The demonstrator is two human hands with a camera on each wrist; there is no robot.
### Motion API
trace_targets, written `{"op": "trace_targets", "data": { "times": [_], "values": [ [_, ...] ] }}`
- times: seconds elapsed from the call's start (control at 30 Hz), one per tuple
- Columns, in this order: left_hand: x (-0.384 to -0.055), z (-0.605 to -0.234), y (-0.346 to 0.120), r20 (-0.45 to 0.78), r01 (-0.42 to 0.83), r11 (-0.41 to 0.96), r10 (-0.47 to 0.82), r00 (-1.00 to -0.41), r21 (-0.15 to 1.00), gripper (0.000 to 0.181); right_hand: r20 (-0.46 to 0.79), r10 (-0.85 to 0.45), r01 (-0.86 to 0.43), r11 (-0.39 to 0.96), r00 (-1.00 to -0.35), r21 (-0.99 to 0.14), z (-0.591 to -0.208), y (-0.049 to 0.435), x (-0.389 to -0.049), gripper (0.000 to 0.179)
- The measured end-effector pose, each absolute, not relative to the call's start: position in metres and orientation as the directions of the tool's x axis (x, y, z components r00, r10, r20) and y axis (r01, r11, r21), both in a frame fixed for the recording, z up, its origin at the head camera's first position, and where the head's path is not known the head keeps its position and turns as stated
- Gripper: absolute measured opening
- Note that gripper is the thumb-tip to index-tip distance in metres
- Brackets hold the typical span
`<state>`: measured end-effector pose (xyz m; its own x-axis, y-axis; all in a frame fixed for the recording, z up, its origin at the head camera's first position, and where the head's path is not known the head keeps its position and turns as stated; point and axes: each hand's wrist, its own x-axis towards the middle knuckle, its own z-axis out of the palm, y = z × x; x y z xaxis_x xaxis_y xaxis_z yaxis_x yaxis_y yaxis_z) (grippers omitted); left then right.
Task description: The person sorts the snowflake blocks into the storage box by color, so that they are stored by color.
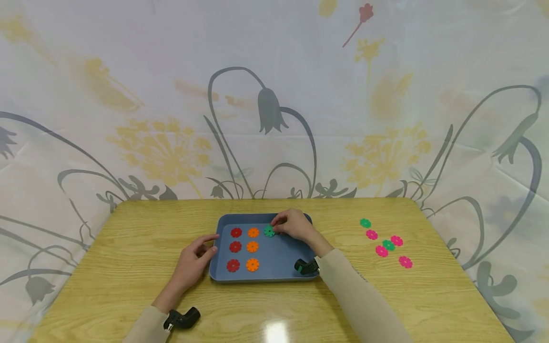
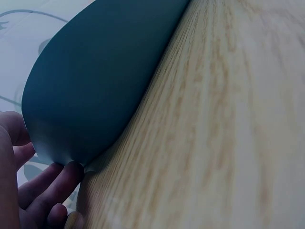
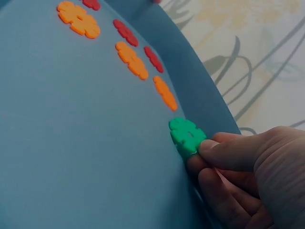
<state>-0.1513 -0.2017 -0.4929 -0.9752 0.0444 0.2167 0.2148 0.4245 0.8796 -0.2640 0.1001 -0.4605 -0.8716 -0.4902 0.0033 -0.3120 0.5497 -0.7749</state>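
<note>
Inside the blue tray, my right hand pinches a green flower-shaped disc between thumb and fingertips. The disc is near the far wall, right of the top orange disc. In the right wrist view it looks tilted, its lower edge close to the tray floor. My left hand touches the tray's left end with fairly straight fingers; in the left wrist view, fingertips rest against the outer wall. Red discs form a column at the tray's left, beside a column of orange discs.
On the wooden table, to the right of the tray, lie loose pink discs and green discs. A flower-printed cloth hangs behind the table's far edge. Each wrist carries a black camera mount.
</note>
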Motion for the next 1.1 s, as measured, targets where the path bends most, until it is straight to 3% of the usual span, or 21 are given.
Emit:
{"op": "trace_targets", "data": {
  "times": [0.6,0.83,1.1],
  "values": [
    [-0.135,-0.453,-0.188,0.209,0.214,0.431,0.059,-0.976,0.877,0.031,0.057,-0.455,-0.349,0.591,-0.889,-0.728,-0.46,0.108,-0.265,0.011],
    [-0.136,-0.457,-0.189,0.221,0.227,0.418,0.064,-0.973,0.879,0.031,0.106,-0.441,-0.365,0.559,-0.891,-0.744,-0.448,0.122,-0.263,0.014],
    [-0.151,-0.49,-0.201,0.219,0.221,0.421,0.052,-0.974,0.88,0.032,0.117,-0.378,-0.317,0.525,-0.918,-0.79,-0.438,0.151,-0.265,0.016]
  ]
}}
